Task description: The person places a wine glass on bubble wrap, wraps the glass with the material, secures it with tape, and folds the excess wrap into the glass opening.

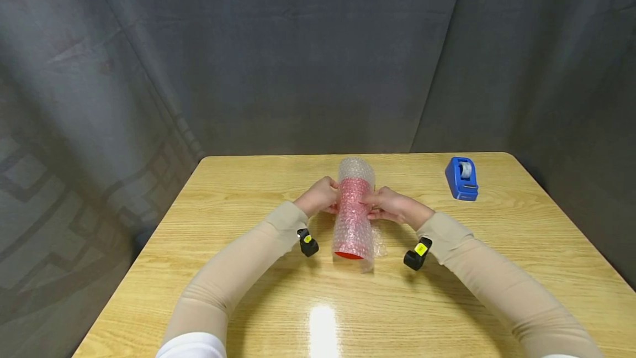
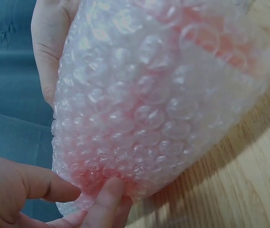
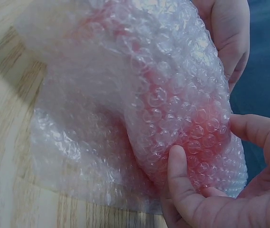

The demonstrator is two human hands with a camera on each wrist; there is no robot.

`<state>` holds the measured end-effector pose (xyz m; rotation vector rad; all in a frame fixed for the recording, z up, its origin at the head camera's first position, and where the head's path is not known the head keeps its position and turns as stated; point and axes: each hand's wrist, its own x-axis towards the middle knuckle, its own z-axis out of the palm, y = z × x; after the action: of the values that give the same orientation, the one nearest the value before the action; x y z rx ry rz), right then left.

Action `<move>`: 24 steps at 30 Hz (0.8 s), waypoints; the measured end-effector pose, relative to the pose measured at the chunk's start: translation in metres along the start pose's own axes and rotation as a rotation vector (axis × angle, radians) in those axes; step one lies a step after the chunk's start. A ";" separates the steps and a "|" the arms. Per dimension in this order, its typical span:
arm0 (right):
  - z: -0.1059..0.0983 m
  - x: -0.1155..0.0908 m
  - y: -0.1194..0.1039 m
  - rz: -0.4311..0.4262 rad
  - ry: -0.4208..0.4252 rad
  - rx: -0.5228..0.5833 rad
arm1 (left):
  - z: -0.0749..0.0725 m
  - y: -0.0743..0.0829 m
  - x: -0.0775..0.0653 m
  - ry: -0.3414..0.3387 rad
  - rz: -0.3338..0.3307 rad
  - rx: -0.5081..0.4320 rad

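Note:
A red roll-shaped object wrapped in clear bubble wrap (image 1: pixel 354 209) stands or lies near the middle of the table; its red end (image 1: pixel 349 256) shows at the near side. My left hand (image 1: pixel 320 196) grips the left side of the bundle, thumb and fingers pressed into the bubbles in the left wrist view. From the opposite side my right hand (image 1: pixel 396 206) holds it, thumb above and fingers curled underneath. A loose flap of bubble wrap (image 3: pixel 73 147) spreads over the table beside the bundle in the right wrist view. What the red object is stays hidden.
A blue tape dispenser (image 1: pixel 462 179) with a roll of clear tape sits at the back right of the wooden table (image 1: pixel 268 303). Dark grey curtains (image 1: pixel 308 59) hang behind the table's back edge and along both sides.

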<state>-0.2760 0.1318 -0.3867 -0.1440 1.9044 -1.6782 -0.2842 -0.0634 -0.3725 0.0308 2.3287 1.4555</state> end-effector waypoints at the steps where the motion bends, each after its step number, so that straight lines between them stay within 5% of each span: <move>1: 0.000 0.000 0.000 0.000 0.000 -0.001 | 0.000 0.000 0.000 0.001 -0.006 -0.006; 24: 0.000 0.000 0.001 0.013 0.002 0.012 | -0.004 -0.003 0.002 -0.075 -0.096 -0.041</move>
<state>-0.2764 0.1321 -0.3874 -0.1255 1.8926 -1.6816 -0.2868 -0.0678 -0.3746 -0.0370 2.2084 1.4297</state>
